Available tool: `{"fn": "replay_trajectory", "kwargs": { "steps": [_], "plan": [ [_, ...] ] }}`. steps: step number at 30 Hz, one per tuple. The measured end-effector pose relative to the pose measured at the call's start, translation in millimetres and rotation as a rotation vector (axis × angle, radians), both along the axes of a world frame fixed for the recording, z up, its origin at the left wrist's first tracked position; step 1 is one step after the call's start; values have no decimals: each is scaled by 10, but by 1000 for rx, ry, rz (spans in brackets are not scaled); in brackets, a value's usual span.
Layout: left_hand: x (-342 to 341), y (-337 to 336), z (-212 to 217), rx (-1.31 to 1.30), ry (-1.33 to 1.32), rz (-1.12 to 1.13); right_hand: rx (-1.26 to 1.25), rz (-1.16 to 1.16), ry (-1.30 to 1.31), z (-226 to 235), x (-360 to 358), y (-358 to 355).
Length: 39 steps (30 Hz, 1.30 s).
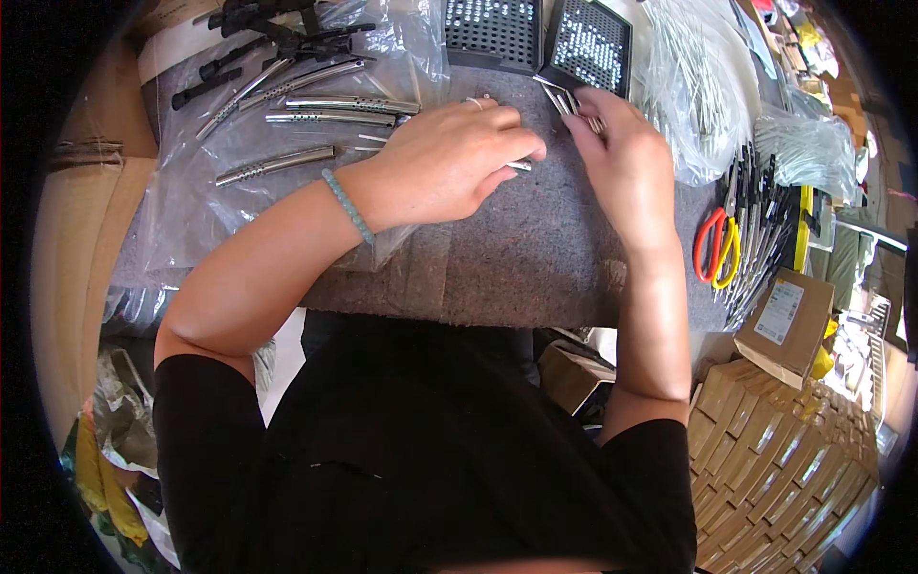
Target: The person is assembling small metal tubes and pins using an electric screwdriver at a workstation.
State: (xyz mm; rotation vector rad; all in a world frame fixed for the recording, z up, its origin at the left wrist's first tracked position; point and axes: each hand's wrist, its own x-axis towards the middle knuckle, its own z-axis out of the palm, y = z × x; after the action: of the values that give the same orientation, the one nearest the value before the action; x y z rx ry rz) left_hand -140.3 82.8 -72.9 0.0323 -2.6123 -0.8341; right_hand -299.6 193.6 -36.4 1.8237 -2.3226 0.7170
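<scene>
My left hand [454, 158] is closed, palm down, over the middle of the grey cloth-covered table [507, 258]. A short bit of a shiny metal tube [519, 165] pokes out between its thumb and fingers; the rest is hidden. Thin metal rods [595, 123] show between the curled fingers of my right hand [629, 139], which is near the black perforated trays. Beside my left hand, several shiny tubes with rows of small holes [330, 118] lie on clear plastic sheeting [191, 215]. A black tray [542, 43] and another tilted black tray [623, 57] hold small silvery pieces.
Black metal parts [258, 43] are heaped at the far left. To the right lie bagged thin white rods [693, 86], scissors with red and yellow handles [712, 244] and dark slender rods [760, 230]. A cardboard box [784, 325] stands above stacked flat cartons [765, 459].
</scene>
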Motion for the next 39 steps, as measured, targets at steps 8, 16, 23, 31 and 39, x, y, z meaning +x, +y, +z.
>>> {"fn": "replay_trajectory", "kwargs": {
  "steps": [8,16,23,31,39],
  "plan": [
    [-7,-18,12,-43,-58,-19,134,26,7,145,80,-170],
    [9,-4,21,-16,-119,-20,149,-154,-663,-65,49,493],
    [11,-8,9,9,-100,-23,69,8,-203,-117,109,447],
    [6,-15,19,0,-92,-38,57,97,-299,-204,65,360],
    [5,-13,-1,-4,-94,-31,123,56,-421,-146,140,290]
  ]
}}
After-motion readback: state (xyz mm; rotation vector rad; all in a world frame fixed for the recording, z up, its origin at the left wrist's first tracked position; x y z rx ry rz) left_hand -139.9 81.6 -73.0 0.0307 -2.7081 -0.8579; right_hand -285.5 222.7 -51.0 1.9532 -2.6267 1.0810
